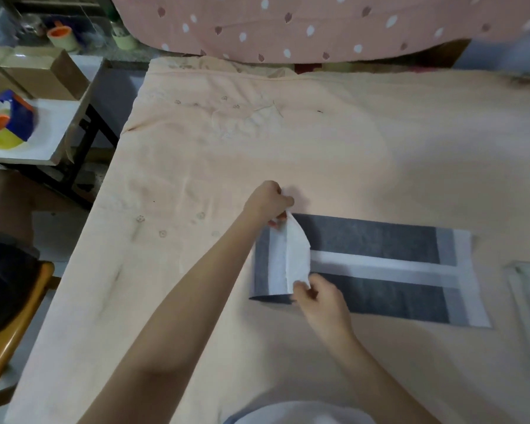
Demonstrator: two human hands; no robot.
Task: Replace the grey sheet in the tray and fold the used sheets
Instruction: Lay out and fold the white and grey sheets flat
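The grey sheet (377,240) lay flat on the peach-covered counter (227,148); the left hand (268,200) pinched its folded-over end's far corner, the right hand (322,293) its near corner.

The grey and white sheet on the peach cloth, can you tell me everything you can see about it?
The long, thin grey sheet with white bands lies flat on the peach cloth covering the table. It looks like soft paper or fabric: two dark grey panels split by a white stripe, with white edging at the right end. Its left end is being folded over, showing a white underside. The left hand pinches the far corner of that flap, and the right hand pinches the near corner.
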